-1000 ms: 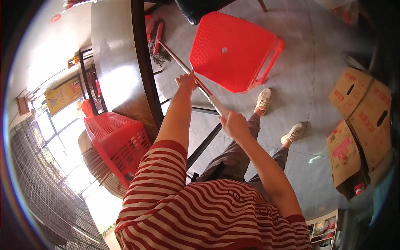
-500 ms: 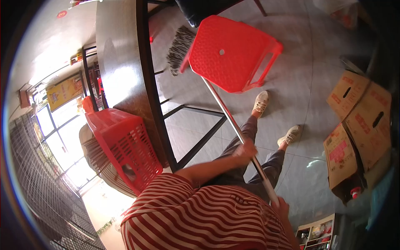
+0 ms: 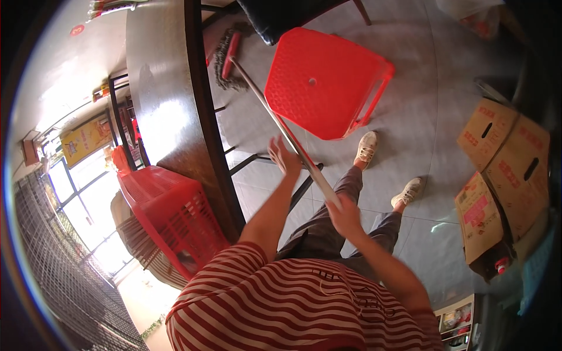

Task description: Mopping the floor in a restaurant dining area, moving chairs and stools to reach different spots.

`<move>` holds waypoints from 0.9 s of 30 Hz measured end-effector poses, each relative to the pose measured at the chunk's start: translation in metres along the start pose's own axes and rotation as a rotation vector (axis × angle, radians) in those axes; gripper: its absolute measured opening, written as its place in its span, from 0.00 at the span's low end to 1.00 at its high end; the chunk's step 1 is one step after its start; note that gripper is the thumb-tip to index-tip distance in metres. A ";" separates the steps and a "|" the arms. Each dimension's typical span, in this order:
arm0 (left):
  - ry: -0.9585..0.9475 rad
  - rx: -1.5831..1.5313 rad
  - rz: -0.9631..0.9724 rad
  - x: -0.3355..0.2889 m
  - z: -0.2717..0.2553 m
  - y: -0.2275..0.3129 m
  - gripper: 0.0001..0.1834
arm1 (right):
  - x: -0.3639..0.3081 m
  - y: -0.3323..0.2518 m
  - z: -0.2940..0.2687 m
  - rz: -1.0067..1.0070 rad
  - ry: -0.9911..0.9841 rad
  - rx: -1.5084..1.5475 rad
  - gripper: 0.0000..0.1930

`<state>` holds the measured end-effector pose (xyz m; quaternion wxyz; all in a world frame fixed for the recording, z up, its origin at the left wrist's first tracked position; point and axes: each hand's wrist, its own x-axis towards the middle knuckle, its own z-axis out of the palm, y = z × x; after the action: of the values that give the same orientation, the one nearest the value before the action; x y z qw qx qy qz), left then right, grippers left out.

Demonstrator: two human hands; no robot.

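1. The mop (image 3: 266, 102) slants across the middle of the frame, its pole running from the upper left down to the centre. Its head, a red bar with grey fringe (image 3: 220, 63), lies on the floor at the upper left, near the table.
2. The right hand (image 3: 345, 217), just below the frame's centre, is closed around the pole's near end.
3. The left hand (image 3: 283, 155), left of centre, is spread wide just beside the pole. It does not grip it; whether any part brushes it, I cannot tell.
4. Half a second ago both hands gripped the pole and the fringe lay against the stool's left edge. Since then the head has swung left, the right hand has come up toward the centre, and the left has let go. I judge this to be the left end of a mopping stroke, with the right hand alone steering.
5. The red stool (image 3: 328, 85) fills the upper centre, the pole passing along its left edge.
6. The table (image 3: 157, 70) runs down the upper left, a red basket (image 3: 181, 213) below it; a black seat (image 3: 281, 16) is at the top, cardboard boxes (image 3: 509, 167) at the right.
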<state>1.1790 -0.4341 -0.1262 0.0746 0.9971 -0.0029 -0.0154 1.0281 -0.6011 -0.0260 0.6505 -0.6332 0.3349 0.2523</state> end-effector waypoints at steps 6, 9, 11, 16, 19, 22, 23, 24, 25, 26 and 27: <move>-0.140 0.225 0.011 0.136 -0.014 -0.026 0.39 | 0.154 -0.115 0.056 -0.362 -0.124 -0.155 0.25; -0.259 0.420 0.059 0.146 -0.032 -0.025 0.39 | 0.141 -0.114 0.049 -0.232 -0.263 -0.219 0.28; -0.441 0.501 0.125 0.133 -0.034 -0.027 0.39 | 0.116 -0.088 0.048 -0.198 -0.287 -0.266 0.29; -0.777 0.713 0.548 0.070 -0.036 -0.043 0.34 | 0.023 0.000 0.016 -0.243 -0.286 -0.245 0.28; -0.645 0.599 0.701 -0.014 -0.028 -0.038 0.29 | -0.041 0.036 -0.026 -0.156 -0.278 -0.229 0.29; -0.530 0.223 0.772 -0.109 -0.026 -0.004 0.18 | -0.117 0.069 -0.091 0.013 -0.317 -0.254 0.29; -0.440 0.046 0.815 -0.143 -0.022 0.011 0.15 | -0.145 0.086 -0.117 -0.014 -0.267 -0.252 0.30; -0.723 0.021 0.705 -0.169 -0.032 0.049 0.13 | -0.174 0.103 -0.142 -0.036 -0.214 -0.249 0.30; -0.717 -0.229 0.779 -0.197 -0.026 0.058 0.14 | -0.203 0.099 -0.170 0.109 -0.248 -0.290 0.29; -0.743 0.046 0.995 -0.224 -0.041 0.091 0.07 | -0.235 0.109 -0.195 0.154 -0.223 -0.312 0.28; -0.948 -0.015 1.120 -0.241 -0.051 0.119 0.14 | -0.265 0.102 -0.217 0.200 -0.213 -0.392 0.28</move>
<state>0.9396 -0.5424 -0.0505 0.0688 0.7319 -0.5439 -0.4047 0.7543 -0.7836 0.1129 0.5186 -0.6809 0.2699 0.4410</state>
